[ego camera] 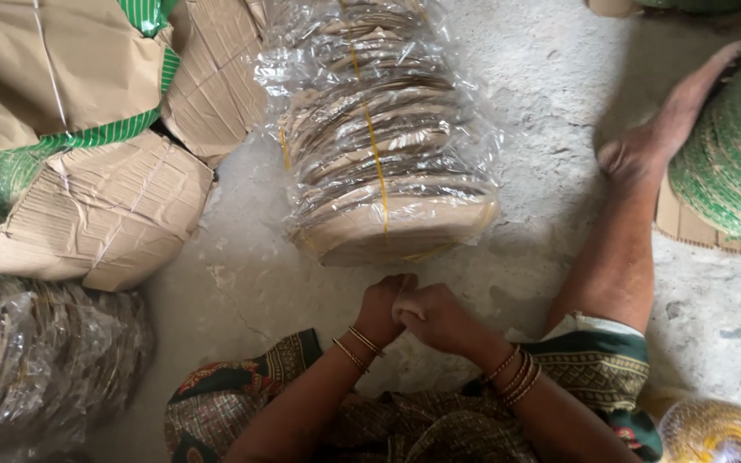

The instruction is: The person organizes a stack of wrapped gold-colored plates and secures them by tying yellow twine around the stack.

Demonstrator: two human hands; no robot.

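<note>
A stack of brown round plates wrapped in clear plastic (383,146) lies on its side on the concrete floor, bound with a yellow string (376,154). Just below its near end, my left hand (382,307) and my right hand (433,315) are pressed together, fingers closed. They seem to pinch something small between them, probably the string's end, but it is hidden by the fingers. Gold bangles sit on both wrists. My leg and foot (645,154) stretch out to the right of the stack.
Bundles wrapped in brown cardboard and green-striped sacking (87,171) crowd the upper left. Another plastic-wrapped stack (36,360) lies at lower left. A green ribbed bundle (731,154) rests at right on cardboard. A ball of yellow string (718,433) sits at lower right.
</note>
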